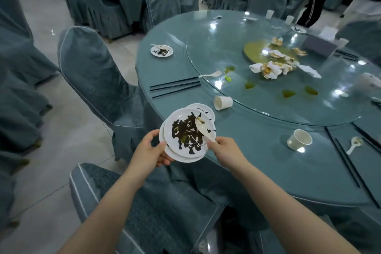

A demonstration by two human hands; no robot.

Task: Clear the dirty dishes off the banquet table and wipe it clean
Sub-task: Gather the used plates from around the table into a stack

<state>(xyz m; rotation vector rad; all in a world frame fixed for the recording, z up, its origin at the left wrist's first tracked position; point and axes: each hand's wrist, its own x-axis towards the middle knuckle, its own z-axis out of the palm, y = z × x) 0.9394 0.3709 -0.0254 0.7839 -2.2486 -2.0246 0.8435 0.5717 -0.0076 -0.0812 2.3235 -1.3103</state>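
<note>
head view showed the left hand (151, 150) gripping a stack of plates (186, 136) by its rim, just off the banquet table (257, 150) edge, while the right hand (223, 147) pinched a spoon (203, 128) lying on top. the plates looked stiff, sauce-slick and breakable; a grip under the rim seemed safest.

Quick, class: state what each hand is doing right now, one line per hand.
Left hand: grips the stack of dirty plates at its left edge.
Right hand: pinches the handle of the white spoon lying on the top plate.
</note>
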